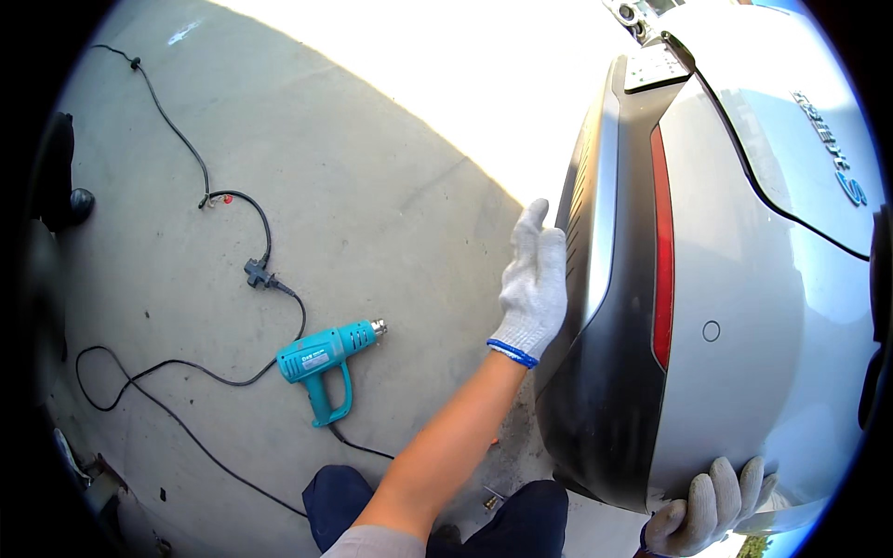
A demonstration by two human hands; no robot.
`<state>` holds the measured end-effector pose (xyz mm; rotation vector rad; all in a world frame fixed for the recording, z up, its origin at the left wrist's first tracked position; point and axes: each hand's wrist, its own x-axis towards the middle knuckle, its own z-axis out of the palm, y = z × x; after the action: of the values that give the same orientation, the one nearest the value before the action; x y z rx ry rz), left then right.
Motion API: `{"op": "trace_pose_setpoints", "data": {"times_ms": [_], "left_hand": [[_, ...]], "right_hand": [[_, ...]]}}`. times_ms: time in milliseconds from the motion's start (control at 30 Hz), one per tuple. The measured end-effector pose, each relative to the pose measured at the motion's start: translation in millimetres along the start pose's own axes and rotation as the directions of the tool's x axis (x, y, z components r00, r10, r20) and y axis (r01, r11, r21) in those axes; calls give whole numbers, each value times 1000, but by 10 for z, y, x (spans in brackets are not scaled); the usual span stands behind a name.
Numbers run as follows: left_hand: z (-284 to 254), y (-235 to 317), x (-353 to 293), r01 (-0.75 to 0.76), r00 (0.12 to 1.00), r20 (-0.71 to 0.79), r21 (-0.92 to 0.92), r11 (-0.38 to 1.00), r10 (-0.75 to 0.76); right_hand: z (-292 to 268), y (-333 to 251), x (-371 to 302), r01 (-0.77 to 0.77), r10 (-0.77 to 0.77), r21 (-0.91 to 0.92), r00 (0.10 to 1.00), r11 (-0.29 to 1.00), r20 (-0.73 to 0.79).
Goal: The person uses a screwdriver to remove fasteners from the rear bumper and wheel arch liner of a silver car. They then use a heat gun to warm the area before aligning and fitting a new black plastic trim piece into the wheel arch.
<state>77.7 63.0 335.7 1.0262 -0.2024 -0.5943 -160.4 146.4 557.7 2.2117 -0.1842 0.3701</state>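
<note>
A silver car's rear bumper (735, 391) fills the right side, with a black lower section (595, 418) and a long red reflector (662, 251). My left hand (535, 279), in a white knit glove with a blue cuff, lies along the bumper's lower trim with its fingers stretched out. It hides a part of that trim. At the lower right, my right hand (712, 511), gloved too, is at the bumper's side edge. Its fingers bend over the silver surface, and the thumb sits to their left.
A teal heat gun (326, 363) lies on the concrete floor (372, 186), left of my knees (521, 521). Its black cable (200, 446) loops across the floor. A plug connector (259, 273) joins another cord. At the far left edge is a dark shoe (82, 203).
</note>
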Motion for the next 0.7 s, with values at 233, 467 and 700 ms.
{"op": "trace_pose_setpoints", "data": {"times_ms": [233,467,700], "left_hand": [[68,-466,-281,49,986,-155,-57,997,-57],[-115,-105,-54,98,980,-171,-6,995,-98],[212,-329,-217,53,993,-97,-187,981,-72]], "right_hand": [[-25,-10,-67,-35,39,-26,989,999,144],[-52,12,97,-114,114,122,993,986,7],[-87,-20,114,-124,131,174,991,977,-30]]}}
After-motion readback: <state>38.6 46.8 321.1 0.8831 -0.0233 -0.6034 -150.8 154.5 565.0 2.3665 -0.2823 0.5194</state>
